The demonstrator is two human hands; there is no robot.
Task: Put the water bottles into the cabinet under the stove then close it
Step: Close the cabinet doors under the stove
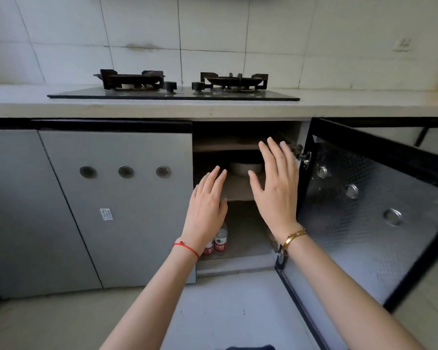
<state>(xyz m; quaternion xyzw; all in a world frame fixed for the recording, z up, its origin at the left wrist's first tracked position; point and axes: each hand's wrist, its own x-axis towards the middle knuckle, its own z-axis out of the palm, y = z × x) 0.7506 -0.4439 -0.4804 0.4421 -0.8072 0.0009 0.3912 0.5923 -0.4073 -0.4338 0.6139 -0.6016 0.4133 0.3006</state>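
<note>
We are holding our left hand (208, 198) and right hand (276, 185) flat, open and empty before the cabinet (240, 263). The water bottles (219, 239) are standing inside its bottom, near the front. The swinging door (364, 210) might be bumping them over.

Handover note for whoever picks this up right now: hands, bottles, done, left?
Left hand: open, empty, held in front of the cabinet opening.
Right hand: open, empty, raised near the hinge side.
Bottles: two upright on the cabinet floor at the front left, side by side, partly hidden by the left wrist.
Door: swung wide open to the right.
Done: the bottles in view are inside. No others in view.
Left: swing the door shut.
</note>
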